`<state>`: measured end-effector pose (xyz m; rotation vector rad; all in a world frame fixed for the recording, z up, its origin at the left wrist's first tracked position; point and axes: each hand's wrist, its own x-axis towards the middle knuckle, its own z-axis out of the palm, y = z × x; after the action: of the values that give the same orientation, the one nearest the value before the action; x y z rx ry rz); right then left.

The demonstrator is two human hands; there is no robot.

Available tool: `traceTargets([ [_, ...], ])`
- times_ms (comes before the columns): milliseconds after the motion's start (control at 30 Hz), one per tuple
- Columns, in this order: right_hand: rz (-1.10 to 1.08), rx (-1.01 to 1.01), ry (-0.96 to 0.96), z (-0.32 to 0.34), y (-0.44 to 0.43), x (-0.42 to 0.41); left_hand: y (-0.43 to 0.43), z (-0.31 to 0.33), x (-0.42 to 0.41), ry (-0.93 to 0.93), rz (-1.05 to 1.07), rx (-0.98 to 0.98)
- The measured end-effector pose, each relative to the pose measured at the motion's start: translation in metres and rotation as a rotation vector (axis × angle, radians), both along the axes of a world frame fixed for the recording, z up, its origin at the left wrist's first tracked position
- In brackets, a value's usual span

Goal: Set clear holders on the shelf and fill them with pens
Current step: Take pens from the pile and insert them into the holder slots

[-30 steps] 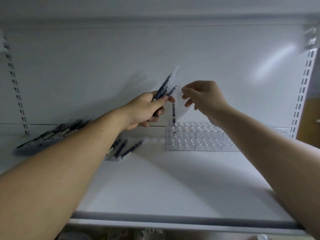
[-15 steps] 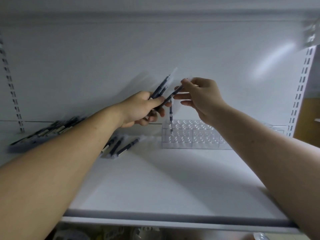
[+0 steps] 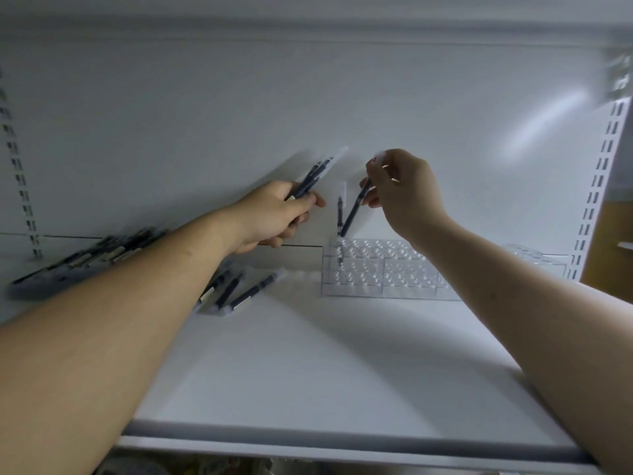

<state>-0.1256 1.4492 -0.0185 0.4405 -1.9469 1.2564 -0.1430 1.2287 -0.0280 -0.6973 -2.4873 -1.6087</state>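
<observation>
Far to the left of the clear pen holder, a heap of dark pens lies on the white shelf against the back panel. Nearer the holder, still on its left, the left hand is raised above the shelf with fingers and thumb curled round a small bundle of pens, whose clear-capped ends slant up toward the holder's side. Below that hand, three or so loose pens lie flat just left of the holder. One pen stands upright in a hole at the holder's back left corner. Right beside it a tilted pen has its lower tip at that same corner; whether it has entered a hole cannot be told. The right hand, above the holder, pinches this pen's upper end in bent fingertips. A second clear holder sits to the right of the first, behind the right forearm.
</observation>
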Motion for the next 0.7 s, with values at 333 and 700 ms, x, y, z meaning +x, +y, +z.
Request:
traceTargets([
  [333, -0.037, 0.303, -0.072, -0.005, -0.010, 0.000, 0.004, 0.002, 0.000, -0.002, -0.014, 0.046],
  [700, -0.074, 0.362, -0.150, -0.003, -0.016, -0.007, 0.004, 0.004, 0.001, 0.036, -0.032, 0.075],
])
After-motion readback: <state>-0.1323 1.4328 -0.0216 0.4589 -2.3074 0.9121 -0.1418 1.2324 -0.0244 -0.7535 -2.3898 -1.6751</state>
